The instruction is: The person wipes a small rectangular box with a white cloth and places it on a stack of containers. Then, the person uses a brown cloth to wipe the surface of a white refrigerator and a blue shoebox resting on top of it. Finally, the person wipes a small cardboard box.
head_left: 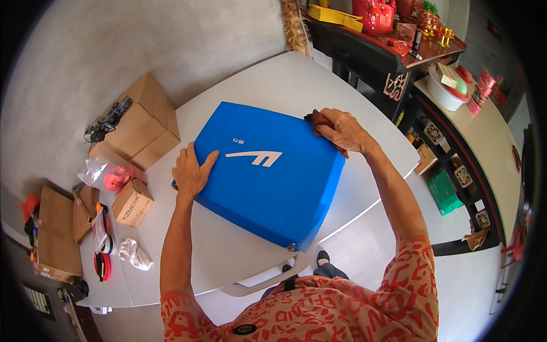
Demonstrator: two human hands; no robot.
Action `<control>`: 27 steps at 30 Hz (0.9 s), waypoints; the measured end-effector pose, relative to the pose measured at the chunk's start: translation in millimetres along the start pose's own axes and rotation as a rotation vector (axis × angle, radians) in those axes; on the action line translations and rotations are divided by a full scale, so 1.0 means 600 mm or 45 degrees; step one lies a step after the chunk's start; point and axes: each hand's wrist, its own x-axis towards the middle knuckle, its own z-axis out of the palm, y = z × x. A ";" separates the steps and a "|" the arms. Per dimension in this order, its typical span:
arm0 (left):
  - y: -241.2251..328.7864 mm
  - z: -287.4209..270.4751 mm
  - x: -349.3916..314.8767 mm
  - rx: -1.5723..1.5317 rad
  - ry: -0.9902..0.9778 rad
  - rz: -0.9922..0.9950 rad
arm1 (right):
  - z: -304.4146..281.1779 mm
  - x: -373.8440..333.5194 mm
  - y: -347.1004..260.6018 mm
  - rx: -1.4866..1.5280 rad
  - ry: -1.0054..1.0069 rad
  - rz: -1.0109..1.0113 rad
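A large blue cardboard box [268,188] with a white mark on its lid lies at an angle on the white table [250,80]. At its left edge is my left hand [191,171], the thumb on the lid and the fingers over the side, gripping the box. My right hand [345,132] is closed around a crumpled brown cloth [320,122], pressed against the far right corner. Part of the cloth hangs below my palm along the box's right side. Clear tape or film [310,236] shows at the near corner.
To the left stand a brown carton [145,122] with a black strap-like object [111,118], a clear plastic bag [111,174], a small carton [133,202] and a white cloth [135,253]. A dark cabinet [364,54] and a shelf with a white basin [447,91] stand at right.
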 end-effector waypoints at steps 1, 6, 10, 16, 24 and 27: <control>-0.002 0.002 0.005 -0.034 -0.016 0.031 | -0.007 -0.008 0.002 -0.004 0.011 -0.053; 0.017 -0.008 0.028 -0.145 -0.103 0.196 | 0.016 -0.126 -0.012 -0.060 0.204 -0.330; 0.050 -0.004 0.034 -0.128 -0.236 0.287 | 0.031 -0.241 -0.061 -0.129 0.265 -0.342; 0.103 0.034 0.011 0.088 -0.200 0.136 | 0.023 -0.264 -0.096 -0.304 0.219 -0.717; 0.122 0.035 0.005 0.138 -0.142 0.173 | 0.052 -0.088 -0.057 -0.207 0.087 -0.858; 0.125 0.030 0.000 0.164 -0.139 0.173 | 0.079 -0.008 -0.038 -0.113 0.230 -0.851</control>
